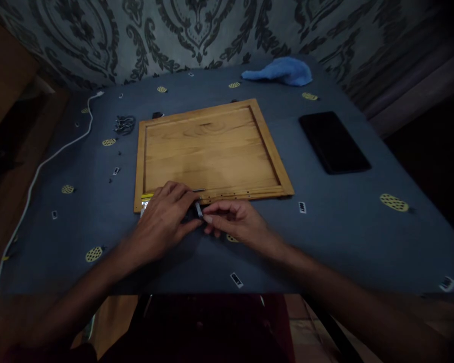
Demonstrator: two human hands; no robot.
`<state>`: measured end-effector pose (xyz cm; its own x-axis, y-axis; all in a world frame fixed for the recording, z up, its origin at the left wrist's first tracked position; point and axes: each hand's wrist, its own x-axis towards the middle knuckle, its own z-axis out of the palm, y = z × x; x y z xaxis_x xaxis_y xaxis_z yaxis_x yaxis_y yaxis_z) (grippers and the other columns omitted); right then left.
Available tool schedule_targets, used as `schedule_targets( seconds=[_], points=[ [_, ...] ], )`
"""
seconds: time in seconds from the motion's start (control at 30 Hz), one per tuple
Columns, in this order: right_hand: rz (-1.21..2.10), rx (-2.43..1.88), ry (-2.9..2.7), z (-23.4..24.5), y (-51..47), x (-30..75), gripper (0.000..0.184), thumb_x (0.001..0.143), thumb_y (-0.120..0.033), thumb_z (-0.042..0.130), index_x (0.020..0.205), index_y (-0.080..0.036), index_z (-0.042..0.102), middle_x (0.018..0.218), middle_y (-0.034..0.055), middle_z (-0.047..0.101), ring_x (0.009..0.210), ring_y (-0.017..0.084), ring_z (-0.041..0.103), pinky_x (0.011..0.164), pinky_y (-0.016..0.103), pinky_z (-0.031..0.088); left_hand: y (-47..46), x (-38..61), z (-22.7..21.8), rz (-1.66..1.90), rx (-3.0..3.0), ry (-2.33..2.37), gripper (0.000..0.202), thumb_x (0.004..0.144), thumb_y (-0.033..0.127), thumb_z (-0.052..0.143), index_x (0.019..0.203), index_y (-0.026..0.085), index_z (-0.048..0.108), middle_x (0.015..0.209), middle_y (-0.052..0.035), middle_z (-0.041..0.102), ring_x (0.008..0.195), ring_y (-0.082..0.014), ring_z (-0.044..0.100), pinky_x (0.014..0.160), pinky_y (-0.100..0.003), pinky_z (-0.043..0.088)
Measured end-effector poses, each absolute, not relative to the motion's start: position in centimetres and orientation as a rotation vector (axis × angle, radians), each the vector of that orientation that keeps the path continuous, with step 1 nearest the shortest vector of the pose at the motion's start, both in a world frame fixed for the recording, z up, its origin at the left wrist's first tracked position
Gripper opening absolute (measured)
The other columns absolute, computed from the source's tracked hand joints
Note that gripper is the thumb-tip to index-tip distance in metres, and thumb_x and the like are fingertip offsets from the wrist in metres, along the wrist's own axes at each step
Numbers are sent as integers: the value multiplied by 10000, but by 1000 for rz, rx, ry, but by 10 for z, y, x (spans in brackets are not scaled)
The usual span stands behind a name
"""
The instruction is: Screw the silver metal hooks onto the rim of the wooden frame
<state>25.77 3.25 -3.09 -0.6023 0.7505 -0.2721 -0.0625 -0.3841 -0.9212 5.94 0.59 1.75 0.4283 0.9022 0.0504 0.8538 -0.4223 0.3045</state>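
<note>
A wooden panel with a raised frame (208, 151) lies flat on the cloth-covered table, with a row of small dark holes along its near edge. My left hand (168, 212) rests over that edge toward the left, its thumb and fingers bent around a small dark grey piece (199, 209). The fingertips of my right hand (236, 222) are pinched at the piece's lower end. From under my left hand show a yellow strip (147, 196) with a pale printed part and a thin dark rod tip (199, 190). My left palm hides most of these.
Behind the panel lies a crumpled blue cloth (282, 72). A black tablet or phone (333, 142) is at the right. On the left are a bundle of dark metal pieces (124, 125), tiny dark bits (111, 180) and a white cable (62, 148). A patterned curtain (196, 30) hangs behind.
</note>
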Motion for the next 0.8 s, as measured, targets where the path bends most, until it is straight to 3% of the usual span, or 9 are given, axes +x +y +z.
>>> schedule_targets(
  seconds=[0.27,0.8],
  points=[
    [1979,-1020,-1375,-30,30,255,243,769,-399,805,876,-197,723,624,-17,679,549,107,606,508,234,473,8,60,17,272,2425,1512,267,944,333,665,1170,194,637,1153,-86,669,1100,-276,550,940,-433,477],
    [1849,-1072,-1482,-30,27,251,201,818,-385,738,753,-199,695,546,-32,638,436,65,516,404,186,374,10,46,11,299,2404,1562,421,868,443,760,1181,193,632,1169,-85,649,1099,-280,537,934,-428,471]
  ],
)
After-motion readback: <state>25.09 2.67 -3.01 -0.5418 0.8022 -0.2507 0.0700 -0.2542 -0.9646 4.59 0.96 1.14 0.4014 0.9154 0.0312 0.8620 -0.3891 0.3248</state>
